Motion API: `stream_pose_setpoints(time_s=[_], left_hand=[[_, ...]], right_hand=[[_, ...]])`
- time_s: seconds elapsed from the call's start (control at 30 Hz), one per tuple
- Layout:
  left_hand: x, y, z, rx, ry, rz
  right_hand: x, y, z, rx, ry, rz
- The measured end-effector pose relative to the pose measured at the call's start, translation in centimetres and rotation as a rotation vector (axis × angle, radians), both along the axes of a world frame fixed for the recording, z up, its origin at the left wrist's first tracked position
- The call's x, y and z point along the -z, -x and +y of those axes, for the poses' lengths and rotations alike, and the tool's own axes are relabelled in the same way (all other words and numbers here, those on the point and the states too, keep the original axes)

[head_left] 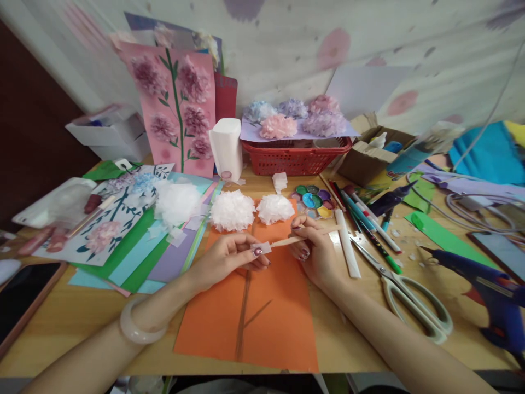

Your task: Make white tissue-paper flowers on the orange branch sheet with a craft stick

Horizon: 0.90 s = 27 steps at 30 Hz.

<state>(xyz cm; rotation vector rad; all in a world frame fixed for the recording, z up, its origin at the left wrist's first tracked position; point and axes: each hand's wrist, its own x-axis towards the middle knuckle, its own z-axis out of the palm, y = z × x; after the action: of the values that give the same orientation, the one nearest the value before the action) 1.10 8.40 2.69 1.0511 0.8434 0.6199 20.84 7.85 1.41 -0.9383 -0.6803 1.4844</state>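
Between thumb and fingers, my left hand (238, 254) pinches a small white tissue paper square (261, 248). My right hand (314, 243) is closed on a thin wooden stick (287, 241), whose tip meets the tissue square. Both hands hover over an orange sheet of card (279, 323) with a brown stem and a slanted branch drawn on it. At the card's top edge sit two fluffy white paper flowers, a left one (232, 210) and a right one (275, 209). A loose heap of white tissue squares (178, 201) lies left of them.
Right of my hands lie scissors (404, 295), several pens (369, 219), a blue glue gun (484, 290) and a phone (498, 254). Paint pots (314, 200) stand before a red basket (299, 158). Coloured paper (135, 257) and another phone (28, 301) are at left.
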Motion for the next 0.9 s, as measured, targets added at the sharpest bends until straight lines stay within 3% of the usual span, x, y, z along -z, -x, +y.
stream_pose_setpoints(time_s=[0.43,0.7,0.9], left_hand=[[0.7,-0.1,-0.1,0.005,0.008,0.012],[1.2,0.0,-0.3,-0.011,0.062,0.007],[0.8,-0.1,-0.4,0.02,-0.003,0.031]], right_hand=[[0.1,0.4,-0.6,-0.069,-0.035,-0.096],[0.5,0.3,-0.6,-0.037,-0.057,-0.132],[0.8,0.2,-0.4,-0.026,-0.079,-0.159]])
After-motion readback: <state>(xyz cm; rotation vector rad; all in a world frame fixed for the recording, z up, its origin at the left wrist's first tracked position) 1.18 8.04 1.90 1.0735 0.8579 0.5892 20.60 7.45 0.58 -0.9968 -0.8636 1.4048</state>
